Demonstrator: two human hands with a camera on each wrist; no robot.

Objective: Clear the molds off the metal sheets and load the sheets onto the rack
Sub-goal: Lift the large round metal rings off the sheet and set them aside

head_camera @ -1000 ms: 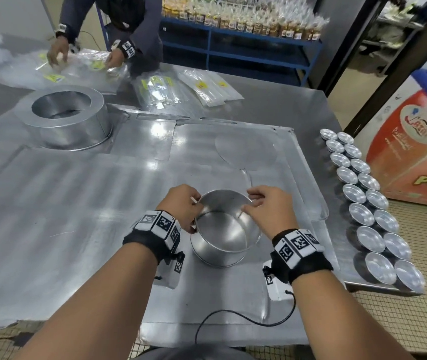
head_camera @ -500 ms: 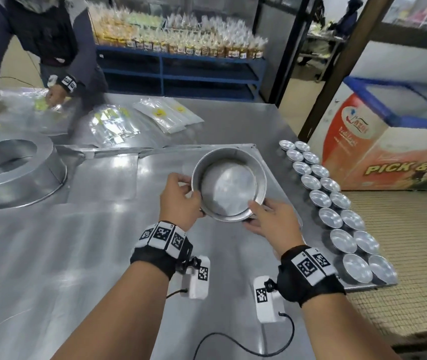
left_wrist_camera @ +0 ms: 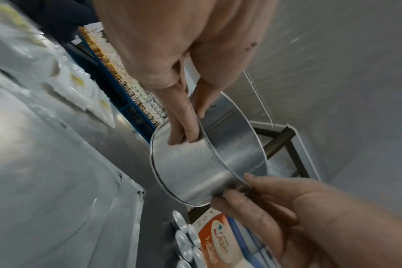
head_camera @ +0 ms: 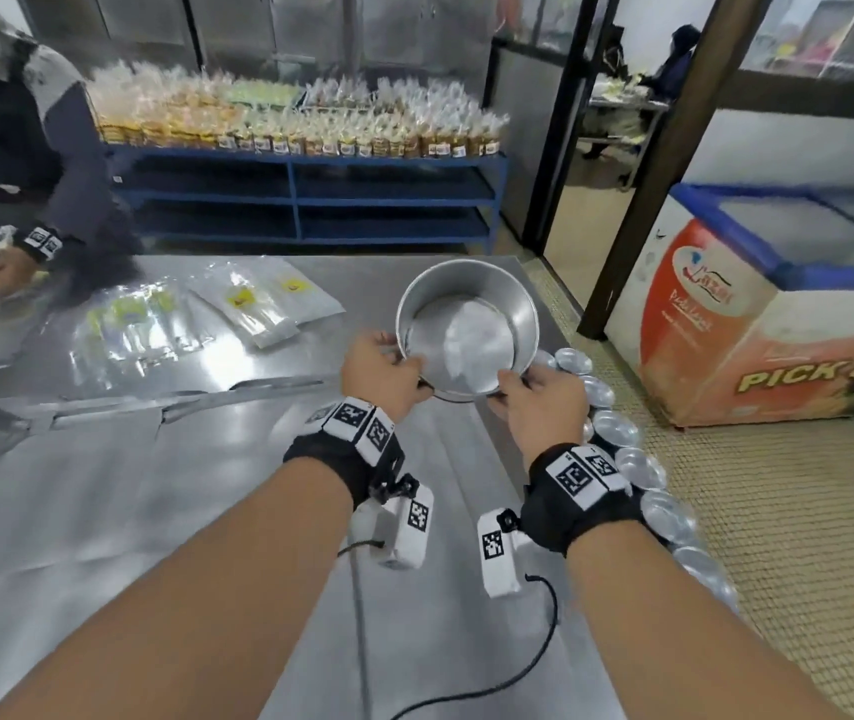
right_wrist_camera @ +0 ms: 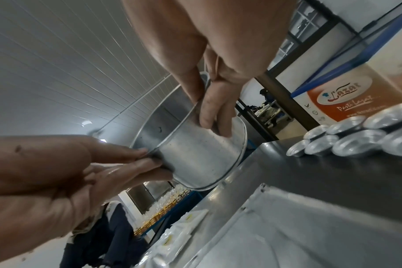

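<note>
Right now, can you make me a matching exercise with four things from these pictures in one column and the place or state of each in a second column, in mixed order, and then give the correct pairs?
Things:
1. round metal mold
2. small metal cups
3. clear plastic bags
4. packaged goods

Places or states:
A. on top of the blue shelf
B. lying flat at the far side of the table
C. held above the table by the left hand and the right hand
D. in rows along the right edge of the table

Pairs: 1-C, 2-D, 3-B, 4-A
</note>
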